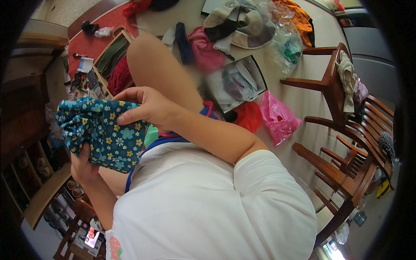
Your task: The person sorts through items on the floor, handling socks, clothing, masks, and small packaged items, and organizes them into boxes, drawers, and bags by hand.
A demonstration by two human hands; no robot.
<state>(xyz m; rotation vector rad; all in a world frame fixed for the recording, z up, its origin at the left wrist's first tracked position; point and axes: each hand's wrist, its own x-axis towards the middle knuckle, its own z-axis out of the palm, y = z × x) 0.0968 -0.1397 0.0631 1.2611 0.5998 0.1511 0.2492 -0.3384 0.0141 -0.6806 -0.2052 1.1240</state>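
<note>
A teal cloth item (110,136) with a white, yellow and light-blue flower print is held up between my two hands. Its left end is bunched into gathers, while the right part hangs flatter. My right hand (146,105) pinches its upper edge, thumb in front and the other fingers behind. Below, my left hand (84,165) grips the bunched side with the thumb over the front; the fingers behind are hidden by the cloth. Beyond it on the floor stands a shallow wooden box (128,36) containing folded green cloth (112,55) and dark red cloth (120,78).
Small items lie on a red mat (107,18). Across the floor are a pink cloth (204,48), sun hats (252,29), an open box (261,76) with plastic-wrapped contents and a pink plastic bag (279,118). Wooden chairs (338,81) stand at right, a wooden cabinet (26,97) at left.
</note>
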